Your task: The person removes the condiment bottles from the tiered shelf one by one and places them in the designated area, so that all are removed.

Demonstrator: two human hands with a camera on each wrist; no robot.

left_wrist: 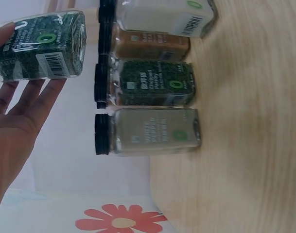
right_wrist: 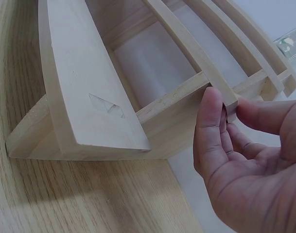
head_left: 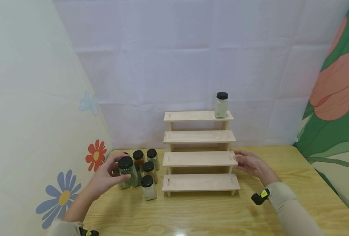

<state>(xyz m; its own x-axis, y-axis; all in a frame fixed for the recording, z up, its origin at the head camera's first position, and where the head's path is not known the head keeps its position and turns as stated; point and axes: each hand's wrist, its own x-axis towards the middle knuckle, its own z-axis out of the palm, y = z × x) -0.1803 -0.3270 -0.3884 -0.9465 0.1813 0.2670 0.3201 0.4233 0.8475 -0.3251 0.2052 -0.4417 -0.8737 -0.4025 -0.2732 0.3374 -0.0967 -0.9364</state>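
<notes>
My left hand (head_left: 105, 177) grips a glass spice jar (head_left: 128, 170) with a black lid and dried green herbs inside. In the left wrist view this herb jar (left_wrist: 43, 46) is lifted above the table, level with the lids of the standing jars. At the right, my right hand (head_left: 249, 165) pinches the end of a shelf board on the wooden four-step rack (head_left: 199, 159). The right wrist view shows thumb and fingers (right_wrist: 209, 114) on either side of that board's end. A jar of pale contents (head_left: 221, 106) stands at the right of the top step.
Several black-lidded spice jars stand on the table left of the rack, among them a white-filled jar (head_left: 149, 188), a white pepper jar (left_wrist: 155, 131) and a parsley jar (left_wrist: 155, 83). The wooden table (head_left: 192, 214) meets a pale cloth backdrop (head_left: 151, 65) behind the rack.
</notes>
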